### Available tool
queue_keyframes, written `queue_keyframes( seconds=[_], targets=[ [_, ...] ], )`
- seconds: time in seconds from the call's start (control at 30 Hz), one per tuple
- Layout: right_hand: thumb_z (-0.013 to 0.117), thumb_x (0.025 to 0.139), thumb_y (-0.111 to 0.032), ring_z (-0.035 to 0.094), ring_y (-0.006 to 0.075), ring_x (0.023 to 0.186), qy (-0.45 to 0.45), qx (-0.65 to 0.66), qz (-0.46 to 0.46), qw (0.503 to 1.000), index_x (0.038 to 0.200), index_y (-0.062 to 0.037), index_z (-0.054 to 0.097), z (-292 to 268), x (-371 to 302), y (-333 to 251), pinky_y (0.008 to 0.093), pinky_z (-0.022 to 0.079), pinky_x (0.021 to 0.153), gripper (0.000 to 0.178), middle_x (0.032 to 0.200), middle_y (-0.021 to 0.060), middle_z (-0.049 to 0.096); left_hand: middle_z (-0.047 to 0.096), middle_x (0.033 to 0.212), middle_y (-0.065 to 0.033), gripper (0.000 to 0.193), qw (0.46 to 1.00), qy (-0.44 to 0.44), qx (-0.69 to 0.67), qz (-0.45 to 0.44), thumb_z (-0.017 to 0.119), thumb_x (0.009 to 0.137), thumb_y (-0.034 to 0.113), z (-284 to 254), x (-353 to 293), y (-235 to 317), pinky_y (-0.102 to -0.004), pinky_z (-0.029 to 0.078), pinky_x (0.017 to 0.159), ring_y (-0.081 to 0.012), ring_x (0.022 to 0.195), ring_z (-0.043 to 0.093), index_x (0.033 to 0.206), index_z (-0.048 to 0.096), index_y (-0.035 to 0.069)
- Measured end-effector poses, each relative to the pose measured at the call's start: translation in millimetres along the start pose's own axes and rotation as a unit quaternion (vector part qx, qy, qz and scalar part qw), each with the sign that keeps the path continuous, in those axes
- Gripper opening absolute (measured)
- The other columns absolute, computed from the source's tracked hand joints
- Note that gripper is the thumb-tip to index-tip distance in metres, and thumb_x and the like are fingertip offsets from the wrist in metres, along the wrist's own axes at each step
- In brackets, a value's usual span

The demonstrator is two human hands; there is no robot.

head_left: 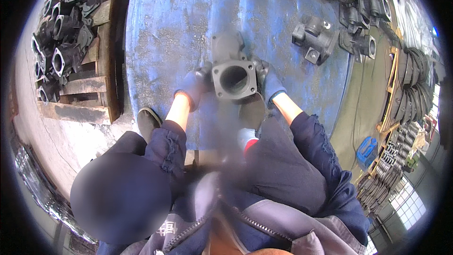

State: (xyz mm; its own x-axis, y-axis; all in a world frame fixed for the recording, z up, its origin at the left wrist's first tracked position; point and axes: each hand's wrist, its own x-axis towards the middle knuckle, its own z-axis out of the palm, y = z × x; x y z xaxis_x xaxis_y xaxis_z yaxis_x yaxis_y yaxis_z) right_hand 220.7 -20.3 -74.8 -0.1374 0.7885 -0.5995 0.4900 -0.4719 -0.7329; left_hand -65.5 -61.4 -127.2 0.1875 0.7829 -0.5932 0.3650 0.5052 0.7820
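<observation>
Between my two hands is a dark grey metal casting (229,52), with a square flange, bolt holes at its corners and a wide round bore toward me. My left hand (194,84), in a blue and dark glove, grips its left side. On the opposite side my right hand (270,81), gloved alike, is closed against the casting. Fingertips of both hands are partly hidden by the dark glove coating and the part. The casting is over the worn blue tabletop (165,33); whether it rests there or is lifted I cannot tell.
Another casting (317,41) lies alone to the right on the blue surface. More castings (354,12) crowd the far right. At left, a wooden pallet (75,113) carries several castings. A blue jerrycan (367,153) stands on the right beside stacked metal parts (389,165).
</observation>
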Motion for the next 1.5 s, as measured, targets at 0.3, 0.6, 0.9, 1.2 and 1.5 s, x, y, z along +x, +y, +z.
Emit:
queue_keyframes(
  seconds=[0.3, 0.6, 0.9, 1.2, 1.5],
  targets=[
    [0.068, 0.082, -0.033, 0.056, 0.0383, 0.119, 0.028, 0.023, -0.095, 0.995, 0.122, -0.0029, 0.063, -35.9, 7.8, 54.0, 0.0398, 0.046, 0.099, 0.05, 0.125, 0.0234, 0.06, 0.068, 0.1, -0.018, 0.033, 0.984, -0.023, -0.101, -0.141, 0.054, 0.096, 0.025, -12.5, -16.7, 110.6, -0.0373, 0.052, 0.079, -0.0291, 0.089, 0.067, 0.119, 0.058, 0.001],
    [0.063, 0.088, -0.025, 0.049, 0.0389, 0.127, 0.053, -0.249, 0.001, 0.967, 0.139, 0.0005, 0.047, -82.0, -62.4, -20.5, 0.0405, 0.041, 0.104, 0.06, 0.126, 0.0251, 0.057, 0.057, 0.062, -0.0047, 0.06, 0.982, 0.004, -0.168, -0.083, 0.045, 0.094, 0.065, -0.3, -18.2, 136.3, -0.0295, 0.036, 0.05, -0.0138, 0.053, 0.051, 0.082, 0.062, 0.009],
    [0.043, 0.103, -0.028, 0.057, 0.0156, 0.094, 0.185, 0.183, 0.087, 0.962, 0.116, -0.0039, 0.061, -75.4, -31.7, 45.7, 0.0298, 0.048, 0.084, 0.032, 0.107, 0.0054, 0.064, 0.066, 0.089, -0.0083, 0.061, 0.968, -0.069, -0.212, -0.115, 0.05, 0.096, 0.056, 0.6, -21.2, 124.1, -0.0331, 0.048, 0.07, -0.0166, 0.076, 0.058, 0.112, 0.065, -0.001],
    [0.05, 0.097, -0.046, 0.057, 0.045, 0.114, 0.179, -0.11, 0.075, 0.975, 0.121, 0.0053, 0.053, -67.6, -61.6, -43.1, 0.0477, 0.047, 0.094, 0.057, 0.116, 0.0313, 0.058, 0.061, 0.075, -0.009, 0.025, 0.998, -0.046, 0.004, 0.035, 0.052, 0.097, 0.027, 14.7, -1.6, 81.8, -0.033, 0.045, 0.059, -0.0183, 0.066, 0.057, 0.104, 0.063, 0.005],
    [0.052, 0.101, -0.029, 0.064, 0.0308, 0.073, 0.199, -0.307, -0.015, 0.93, 0.103, 0.0035, 0.064, -65.1, -80.4, -96.8, 0.0428, 0.048, 0.068, 0.034, 0.083, 0.0249, 0.065, 0.058, 0.121, -0.0233, 0.039, 0.986, -0.059, 0.126, 0.087, 0.059, 0.085, 0.005, 34.5, 8.4, 40.3, -0.0405, 0.05, 0.094, -0.0354, 0.113, 0.059, 0.124, 0.054, 0.002]
  ],
)
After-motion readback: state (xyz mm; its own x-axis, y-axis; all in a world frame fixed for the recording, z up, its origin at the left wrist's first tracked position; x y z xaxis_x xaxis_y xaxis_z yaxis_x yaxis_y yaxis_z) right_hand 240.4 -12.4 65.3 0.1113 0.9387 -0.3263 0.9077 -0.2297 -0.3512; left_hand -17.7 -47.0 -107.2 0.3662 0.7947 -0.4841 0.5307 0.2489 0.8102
